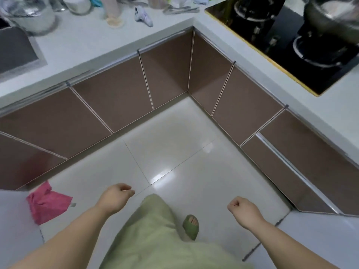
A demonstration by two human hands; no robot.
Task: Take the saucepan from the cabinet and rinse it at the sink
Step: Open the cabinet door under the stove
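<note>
Brown base cabinets (108,105) wrap an L-shaped corner under a white countertop (93,45), and all their doors are closed. No saucepan shows outside them. The steel sink (17,53) is at the far left edge, partly cut off. My left hand (116,197) hangs over the floor with fingers curled in and nothing in it. My right hand (244,209) is a loose fist, also holding nothing. Both hands are well short of the cabinet doors.
A black gas hob (281,41) sits at the upper right with a steel pot (330,16) on it. Jars, a glass lid and utensils crowd the back of the counter. A pink cloth (46,202) hangs at the lower left. Glossy tiled floor (174,152) lies ahead.
</note>
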